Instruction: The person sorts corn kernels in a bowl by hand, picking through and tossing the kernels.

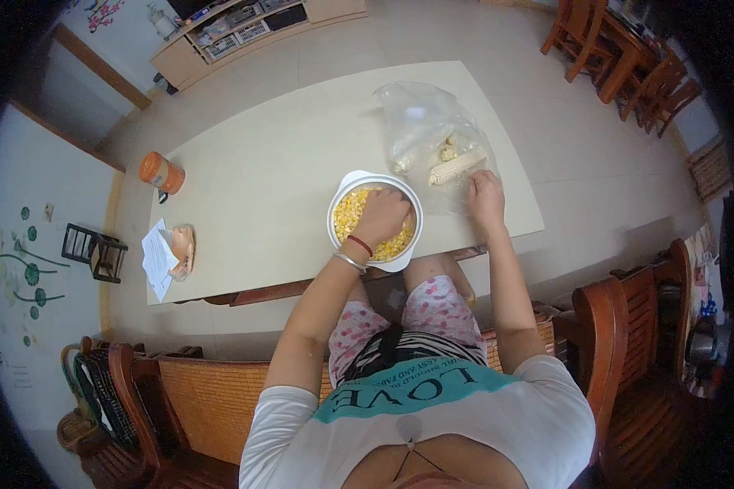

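Note:
A white bowl [331, 222] with small side handles holds loose yellow corn kernels [349, 210]. My left hand [383, 215] is down inside it with the fingers curled over the kernels. The fingertips are hidden, so whatever is in them does not show. To the right lies a clear plastic bag [408, 102] with stripped corn cobs on it or in it. One pale corn cob [457, 166] lies closest to my right hand [487, 198], which rests at the bag's right edge, fingers drawn together. What those fingers pinch is too small to make out.
The bowl and bag sit on a pale table [277, 163]. At its left end are an orange container [161, 173], white papers [158, 259] and a tan packet [183, 251]. Wooden chairs [628, 342] flank my seat. A low cabinet [253, 37] stands across the floor.

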Action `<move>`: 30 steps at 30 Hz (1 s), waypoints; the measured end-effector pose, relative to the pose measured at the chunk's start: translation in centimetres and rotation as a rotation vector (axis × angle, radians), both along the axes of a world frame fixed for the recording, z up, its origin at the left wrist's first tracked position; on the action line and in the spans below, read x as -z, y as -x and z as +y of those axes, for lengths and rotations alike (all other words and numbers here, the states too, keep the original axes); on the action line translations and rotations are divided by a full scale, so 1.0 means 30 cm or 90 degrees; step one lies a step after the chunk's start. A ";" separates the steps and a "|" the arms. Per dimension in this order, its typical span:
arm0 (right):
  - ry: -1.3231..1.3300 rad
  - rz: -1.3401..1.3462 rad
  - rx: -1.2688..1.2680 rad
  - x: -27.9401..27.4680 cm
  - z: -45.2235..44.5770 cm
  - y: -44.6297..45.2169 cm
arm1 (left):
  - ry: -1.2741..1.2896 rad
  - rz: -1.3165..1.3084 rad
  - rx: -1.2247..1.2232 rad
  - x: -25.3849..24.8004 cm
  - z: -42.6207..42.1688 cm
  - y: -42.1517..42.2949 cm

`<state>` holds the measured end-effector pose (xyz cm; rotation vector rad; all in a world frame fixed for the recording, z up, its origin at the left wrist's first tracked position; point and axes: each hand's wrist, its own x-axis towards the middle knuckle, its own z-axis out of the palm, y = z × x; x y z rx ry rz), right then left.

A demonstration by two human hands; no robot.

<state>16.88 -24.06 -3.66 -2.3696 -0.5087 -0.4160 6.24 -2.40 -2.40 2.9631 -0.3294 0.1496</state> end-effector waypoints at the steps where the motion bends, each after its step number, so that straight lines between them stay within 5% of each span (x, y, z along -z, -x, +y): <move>1: 0.003 0.002 0.001 -0.001 0.000 0.002 | -0.004 -0.002 0.001 0.001 -0.002 0.001; 23: -0.141 0.024 -0.053 -0.027 0.024 0.082 | -0.030 0.059 0.024 0.004 -0.030 0.012; 26: -0.186 0.030 -0.055 -0.046 0.033 0.102 | 0.042 0.079 0.031 -0.016 -0.019 0.022; 30: -0.317 0.086 -0.081 -0.065 0.087 0.143 | 0.339 0.007 -0.048 -0.051 0.010 0.069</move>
